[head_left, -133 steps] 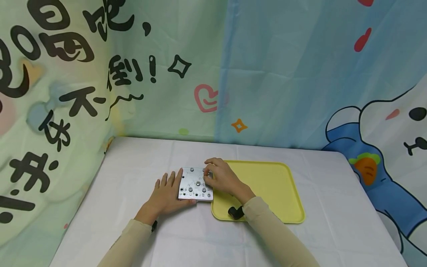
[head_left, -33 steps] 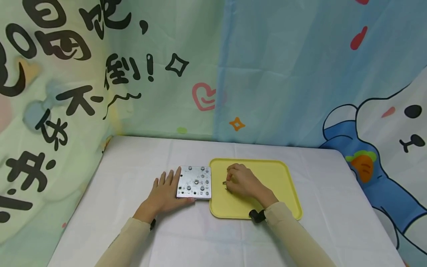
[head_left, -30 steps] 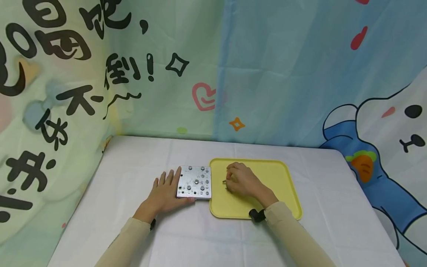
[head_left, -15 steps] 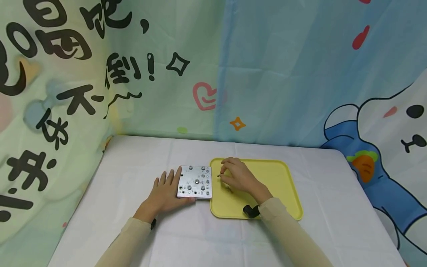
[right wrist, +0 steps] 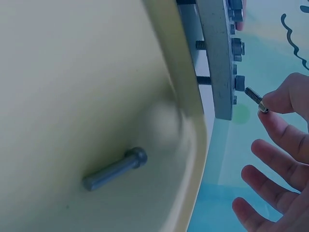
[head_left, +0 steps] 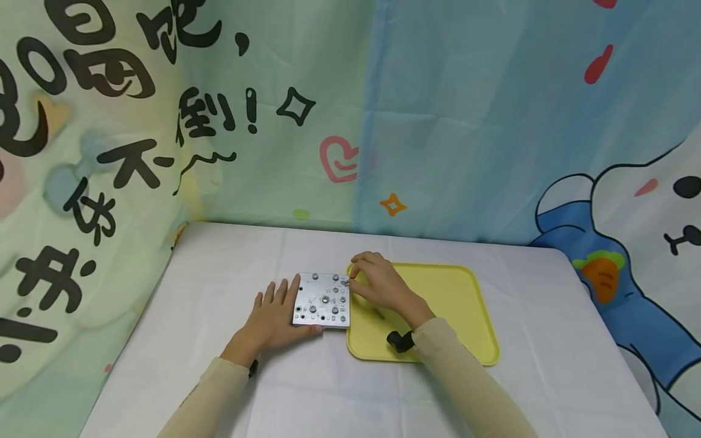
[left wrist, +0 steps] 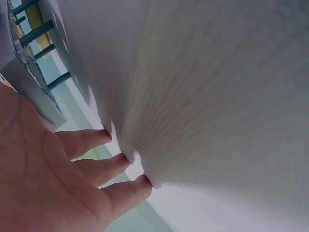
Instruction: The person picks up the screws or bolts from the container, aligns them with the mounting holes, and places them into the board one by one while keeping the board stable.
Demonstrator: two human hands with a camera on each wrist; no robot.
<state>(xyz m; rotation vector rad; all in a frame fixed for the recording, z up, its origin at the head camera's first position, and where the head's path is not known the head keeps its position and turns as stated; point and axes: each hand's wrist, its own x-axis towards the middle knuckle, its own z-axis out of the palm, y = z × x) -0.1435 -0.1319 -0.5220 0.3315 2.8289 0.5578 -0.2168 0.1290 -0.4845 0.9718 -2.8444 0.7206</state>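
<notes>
A silver metal plate [head_left: 320,313] with several screws standing in it sits on the white table at the tray's left edge. My left hand [head_left: 274,319] lies spread against it, index finger along the left side and thumb at the near edge. Three of its fingertips [left wrist: 142,183] touch the cloth in the left wrist view. Between thumb and index finger my right hand [head_left: 380,283] pinches a small threaded screw [right wrist: 254,97], held tilted just off the plate's right edge near the far corner. Its other fingers are spread.
A yellow tray [head_left: 454,316] lies right of the plate, under my right forearm. A dark metal pin with a head [right wrist: 113,170] rests in it. Screw shanks [left wrist: 36,34] stick out below the plate. A printed cloth [head_left: 438,121] hangs behind the table.
My right hand was over the plate, then over the tray with a small screw in its fingers. It has since moved left with that screw to the plate's edge. The left hand stays put.
</notes>
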